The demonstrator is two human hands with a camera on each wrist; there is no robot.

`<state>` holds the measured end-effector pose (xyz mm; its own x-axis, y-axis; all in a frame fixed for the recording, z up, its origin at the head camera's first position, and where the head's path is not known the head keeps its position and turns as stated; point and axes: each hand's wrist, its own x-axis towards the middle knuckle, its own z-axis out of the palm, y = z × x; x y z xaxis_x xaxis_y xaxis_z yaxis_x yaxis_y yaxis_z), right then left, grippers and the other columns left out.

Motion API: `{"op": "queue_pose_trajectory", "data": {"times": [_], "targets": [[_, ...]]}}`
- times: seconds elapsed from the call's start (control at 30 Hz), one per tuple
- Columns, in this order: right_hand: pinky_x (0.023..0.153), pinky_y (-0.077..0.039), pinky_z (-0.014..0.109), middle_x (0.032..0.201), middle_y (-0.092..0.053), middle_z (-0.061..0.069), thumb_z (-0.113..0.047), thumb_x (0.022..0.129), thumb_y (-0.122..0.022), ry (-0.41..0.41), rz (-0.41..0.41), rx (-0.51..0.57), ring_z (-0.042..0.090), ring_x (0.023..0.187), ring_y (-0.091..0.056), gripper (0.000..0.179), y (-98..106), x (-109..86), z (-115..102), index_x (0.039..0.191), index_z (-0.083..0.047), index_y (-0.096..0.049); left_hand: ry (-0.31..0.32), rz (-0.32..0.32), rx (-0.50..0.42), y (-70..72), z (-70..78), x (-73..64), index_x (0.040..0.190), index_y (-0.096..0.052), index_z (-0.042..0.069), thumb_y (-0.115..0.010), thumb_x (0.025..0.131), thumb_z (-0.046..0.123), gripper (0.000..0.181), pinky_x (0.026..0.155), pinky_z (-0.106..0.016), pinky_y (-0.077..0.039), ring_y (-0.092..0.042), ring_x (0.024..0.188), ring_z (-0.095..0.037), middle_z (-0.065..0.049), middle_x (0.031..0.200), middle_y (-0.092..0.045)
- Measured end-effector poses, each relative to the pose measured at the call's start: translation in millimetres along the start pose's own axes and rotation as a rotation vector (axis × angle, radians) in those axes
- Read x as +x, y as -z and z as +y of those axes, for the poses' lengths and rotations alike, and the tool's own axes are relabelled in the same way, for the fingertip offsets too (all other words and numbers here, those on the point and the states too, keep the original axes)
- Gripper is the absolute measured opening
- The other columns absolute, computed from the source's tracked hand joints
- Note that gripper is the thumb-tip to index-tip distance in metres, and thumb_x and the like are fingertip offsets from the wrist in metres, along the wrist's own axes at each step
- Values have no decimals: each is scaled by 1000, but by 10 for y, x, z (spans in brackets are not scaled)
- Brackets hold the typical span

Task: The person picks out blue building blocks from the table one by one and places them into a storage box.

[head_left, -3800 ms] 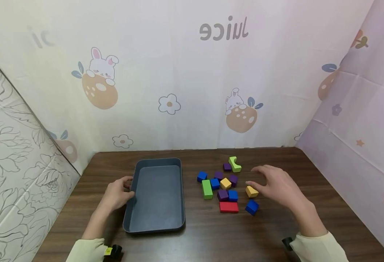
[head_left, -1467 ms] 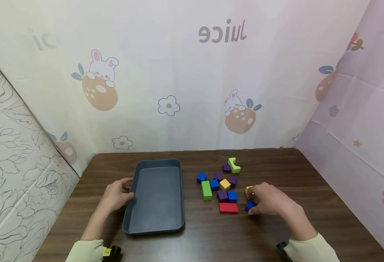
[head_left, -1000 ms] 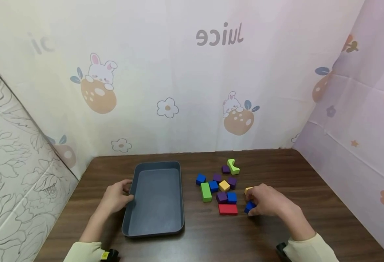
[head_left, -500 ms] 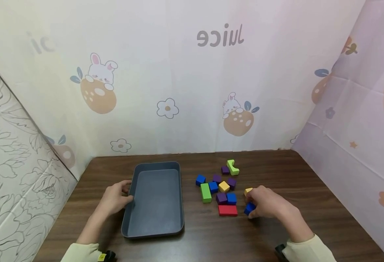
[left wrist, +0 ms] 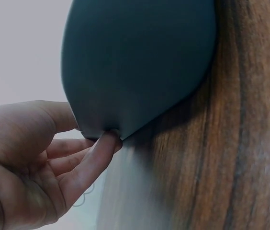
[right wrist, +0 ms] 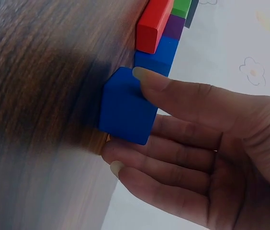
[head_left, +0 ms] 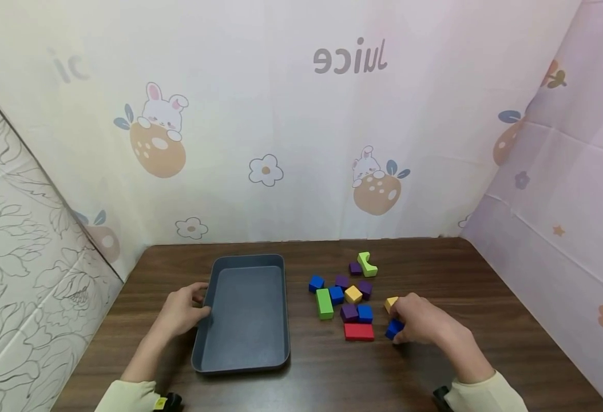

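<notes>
On the left, my left hand (head_left: 180,312) pinches the left wall of a dark grey rectangular tray (head_left: 287,320), thumb at the rim. The left wrist view shows the fingers against the outer side of that tray (left wrist: 140,57). My right hand (head_left: 425,321) has thumb and fingers round a small blue block (head_left: 394,329), low at the table. In the right wrist view the thumb lies on one side of the blue block (right wrist: 128,108), with the fingers partly hidden behind it. Just beyond that hand sits a yellow block (head_left: 390,304), partly covered by the fingers.
Between tray and right hand lies a loose group of blocks: a red one (head_left: 358,332), a long green one (head_left: 324,304), a yellow one (head_left: 353,294), several blue and purple. A light green curved block (head_left: 367,265) lies farther back. Patterned curtains (head_left: 301,171) border the wooden table (head_left: 332,377).
Since the earliest frame, my right hand has come down and nearer from beside the yellow block and taken hold of the blue block. The left hand stays at the tray.
</notes>
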<state>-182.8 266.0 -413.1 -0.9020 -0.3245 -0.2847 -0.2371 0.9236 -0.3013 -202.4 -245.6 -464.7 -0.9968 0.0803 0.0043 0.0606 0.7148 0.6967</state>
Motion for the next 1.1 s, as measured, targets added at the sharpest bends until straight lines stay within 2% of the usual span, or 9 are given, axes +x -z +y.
{"op": "queue_pose_trajectory", "data": {"times": [0.13, 0.37, 0.53, 0.67, 0.87, 1.1], "targets": [[74, -59, 44, 87, -66, 2, -13, 75, -96, 9, -2, -14, 19, 79, -59, 30, 12, 8, -3, 97, -6, -76, 10, -3, -5, -4, -6, 5, 141, -59, -9, -76, 87, 2, 58, 56, -33, -62, -70, 60, -19, -21, 105, -71], [78, -60, 48, 89, -67, 2, -6, 76, -94, 34, 4, -15, 20, 83, -61, 28, 6, 14, 0, 95, -8, -74, 7, -5, -3, -2, -9, 4, 141, -58, -9, -76, 87, 2, 58, 56, -33, -62, -70, 60, -18, -21, 106, -71], [84, -62, 53, 99, -71, 6, -2, 75, -93, 56, 6, -18, 22, 91, -67, 32, 1, 24, 7, 102, -4, -76, 13, -4, -1, -5, -9, 0, 141, -58, -9, -76, 87, 2, 58, 57, -33, -62, -70, 60, -18, -21, 106, -71], [84, -62, 52, 100, -71, 5, -4, 73, -95, 63, 16, -5, 22, 93, -67, 36, -14, 26, 16, 104, -4, -76, 13, -1, 1, -8, -5, -3, 141, -58, -9, -76, 87, 2, 58, 57, -33, -62, -70, 60, -18, -21, 106, -71], [77, -63, 47, 93, -68, 1, -6, 75, -95, 66, 20, 10, 18, 85, -64, 30, -43, 36, 20, 97, -10, -75, 11, 4, 13, -7, 4, -11, 141, -58, -9, -76, 86, 3, 59, 57, -33, -62, -70, 60, -18, -21, 105, -72], [78, -63, 47, 94, -68, 2, -5, 76, -94, 59, 25, 13, 19, 85, -64, 29, -56, 37, 8, 98, -10, -77, 7, 3, 23, -5, 9, -9, 141, -58, -9, -76, 86, 3, 59, 58, -33, -62, -70, 60, -18, -21, 105, -72]]}}
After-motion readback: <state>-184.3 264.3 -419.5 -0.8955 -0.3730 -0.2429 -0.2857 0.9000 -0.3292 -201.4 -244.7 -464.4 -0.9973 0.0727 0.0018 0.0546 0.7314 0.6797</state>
